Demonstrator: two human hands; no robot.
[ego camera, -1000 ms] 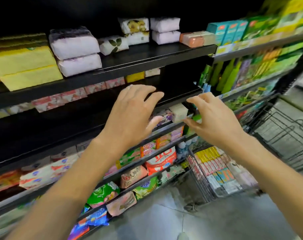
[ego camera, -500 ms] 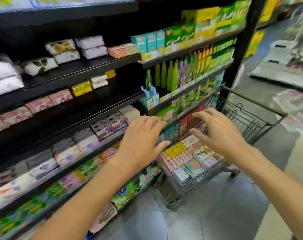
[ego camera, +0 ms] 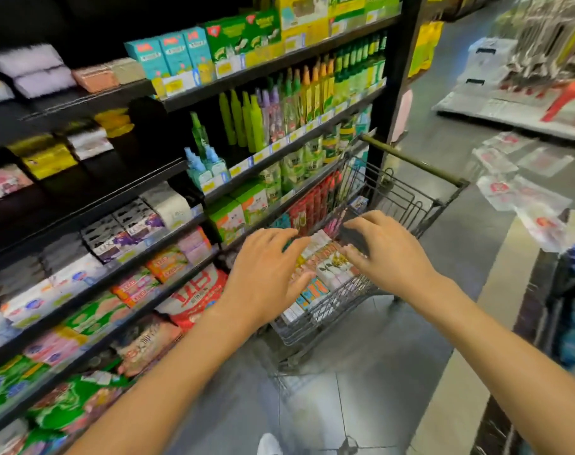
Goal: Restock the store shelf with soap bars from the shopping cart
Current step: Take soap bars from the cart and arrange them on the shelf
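Down in the wire shopping cart (ego camera: 394,198), rows of boxed soap bars (ego camera: 325,267) stand packed side by side, filling the near half of the basket; their wrappers show white, orange, red and teal, though the print is too blurred to read. Above the cart, the left hand (ego camera: 263,274) hovers with its fingers spread and only slightly bent, holding nothing, over the near left corner of the basket. Whether its fingertips touch the boxes cannot be told. The right hand (ego camera: 388,254) reaches over the cart's middle, fingers likewise spread and a little curved, its fingertips (ego camera: 353,224) at or just over the tops of the soap boxes, gripping nothing.

Left of the cart runs the black store shelf (ego camera: 141,178), several tiers high. The tier level with the cart's rim carries purple-and-white soap packs (ego camera: 122,231) and a grey pack (ego camera: 168,205); the tiers lower down hold orange, pink and green packets and a red-and-white bag (ego camera: 194,297). Higher than the cart, green and yellow bottles (ego camera: 279,106) stand in a row, with teal boxes (ego camera: 171,54) on the tier over them. Under the cart lies a grey tiled floor (ego camera: 361,372). Beyond the cart, to its right, plastic-wrapped goods (ego camera: 522,195) lie spread on low platforms, and a red stool (ego camera: 571,100) stands farther back.
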